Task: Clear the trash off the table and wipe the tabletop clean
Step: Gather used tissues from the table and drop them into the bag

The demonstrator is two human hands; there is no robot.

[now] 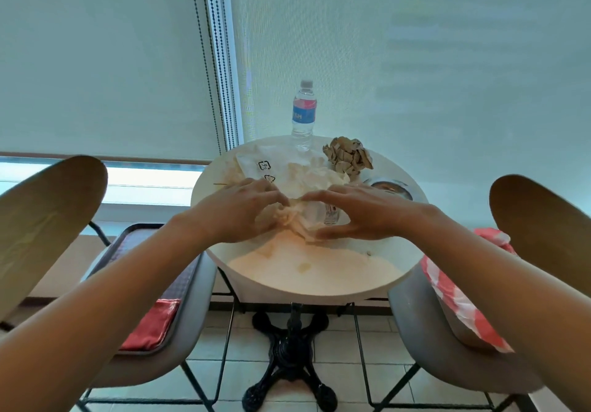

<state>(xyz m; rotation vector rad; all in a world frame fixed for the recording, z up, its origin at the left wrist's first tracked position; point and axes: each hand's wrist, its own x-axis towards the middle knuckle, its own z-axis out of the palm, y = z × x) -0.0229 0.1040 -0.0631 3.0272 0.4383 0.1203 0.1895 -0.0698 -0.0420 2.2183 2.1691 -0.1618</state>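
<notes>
So both hands are on the crumpled white paper (300, 219) mid-table (319, 277): left hand (246, 210) and right hand (361, 213) have their fingers curled around it, water bottle (303, 114) behind.

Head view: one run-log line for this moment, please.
stage: gathering trash | left hand: on wrappers | right hand: on wrappers | bottle: upright, far edge | brown wad: untouched | table: not wiped
</notes>
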